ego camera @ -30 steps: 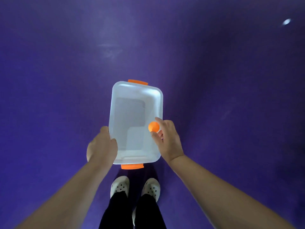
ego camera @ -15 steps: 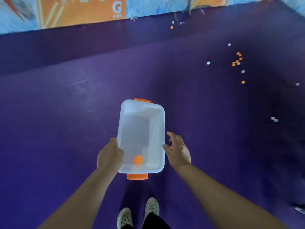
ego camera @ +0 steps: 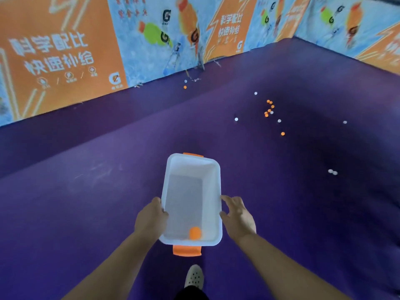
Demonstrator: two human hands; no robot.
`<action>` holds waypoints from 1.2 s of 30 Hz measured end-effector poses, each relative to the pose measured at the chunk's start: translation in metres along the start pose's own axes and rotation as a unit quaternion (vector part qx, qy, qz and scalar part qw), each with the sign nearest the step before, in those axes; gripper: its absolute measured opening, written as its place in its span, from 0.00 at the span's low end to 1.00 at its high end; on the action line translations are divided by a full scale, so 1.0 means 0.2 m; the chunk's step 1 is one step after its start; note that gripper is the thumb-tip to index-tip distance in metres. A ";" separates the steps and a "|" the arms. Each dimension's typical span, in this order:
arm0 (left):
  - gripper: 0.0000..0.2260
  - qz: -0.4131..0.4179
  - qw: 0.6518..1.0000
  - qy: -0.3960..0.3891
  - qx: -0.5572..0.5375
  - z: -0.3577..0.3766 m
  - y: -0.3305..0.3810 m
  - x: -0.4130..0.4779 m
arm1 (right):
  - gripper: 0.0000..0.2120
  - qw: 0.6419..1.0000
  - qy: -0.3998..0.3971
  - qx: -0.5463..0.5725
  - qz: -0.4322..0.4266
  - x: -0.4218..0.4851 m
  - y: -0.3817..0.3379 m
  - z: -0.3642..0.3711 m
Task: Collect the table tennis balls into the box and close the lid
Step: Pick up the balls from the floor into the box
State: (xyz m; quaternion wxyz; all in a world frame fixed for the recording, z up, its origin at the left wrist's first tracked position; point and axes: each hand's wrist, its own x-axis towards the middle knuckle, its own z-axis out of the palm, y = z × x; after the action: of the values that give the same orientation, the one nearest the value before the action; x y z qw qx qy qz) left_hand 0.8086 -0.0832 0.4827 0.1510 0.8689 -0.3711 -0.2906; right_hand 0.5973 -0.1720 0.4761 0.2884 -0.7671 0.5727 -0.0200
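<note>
I carry a translucent white box (ego camera: 216, 182) with orange latches, lid off, above the purple floor. My left hand (ego camera: 150, 220) grips its left rim. My right hand (ego camera: 238, 216) is beside the right rim with fingers spread, touching it at most lightly. One orange ball (ego camera: 195, 232) lies inside at the near end. Several orange and white balls lie scattered on the floor ahead to the right, in a cluster (ego camera: 269, 108), with a white pair (ego camera: 332, 172) farther right. No lid is in view.
Printed banner walls (ego camera: 65, 61) enclose the purple floor (ego camera: 86, 191) at the back and right, meeting in a corner. Two balls (ego camera: 185, 84) lie by the back wall. My shoe (ego camera: 194, 277) shows below the box.
My right hand dropped the orange ball into the box and drew back to the right rim. The view rose from the floor to show the walls and scattered balls.
</note>
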 end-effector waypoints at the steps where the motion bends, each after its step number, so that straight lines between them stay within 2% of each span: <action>1: 0.07 0.003 1.000 0.000 0.002 -0.01 0.08 0.07 | 0.19 1.000 0.005 -0.011 0.008 0.08 0.02 -0.06; 3: 0.10 0.003 1.000 0.002 0.001 -0.03 0.23 0.19 | 0.20 1.000 0.010 -0.012 0.016 0.22 0.05 -0.19; 8: 0.10 0.004 1.000 0.014 -0.001 -0.07 0.54 0.49 | 0.20 1.000 0.018 -0.009 0.014 0.61 0.09 -0.40; 13: 0.09 0.010 1.000 0.012 0.014 -0.12 0.78 0.83 | 0.20 0.998 0.030 0.059 0.001 0.98 0.06 -0.55; 17: 0.08 0.021 1.000 0.007 0.016 -0.16 0.97 1.15 | 0.21 0.998 0.026 0.053 -0.009 1.30 0.03 -0.67; 24: 0.11 0.050 0.999 0.003 -0.007 -0.26 1.33 1.85 | 0.19 0.999 0.027 -0.008 0.023 1.98 -0.04 -0.92; 36: 0.11 0.042 0.999 -0.015 -0.023 -0.41 1.95 2.84 | 0.20 0.997 0.015 0.019 0.069 3.07 -0.15 -1.29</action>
State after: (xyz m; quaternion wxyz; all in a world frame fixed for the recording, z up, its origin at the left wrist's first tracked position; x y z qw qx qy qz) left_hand 0.9588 -0.7607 0.5106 0.1776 0.8446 -0.4025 -0.3052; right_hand 0.7406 -0.8222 0.5207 0.2954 -0.7196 0.6281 -0.0224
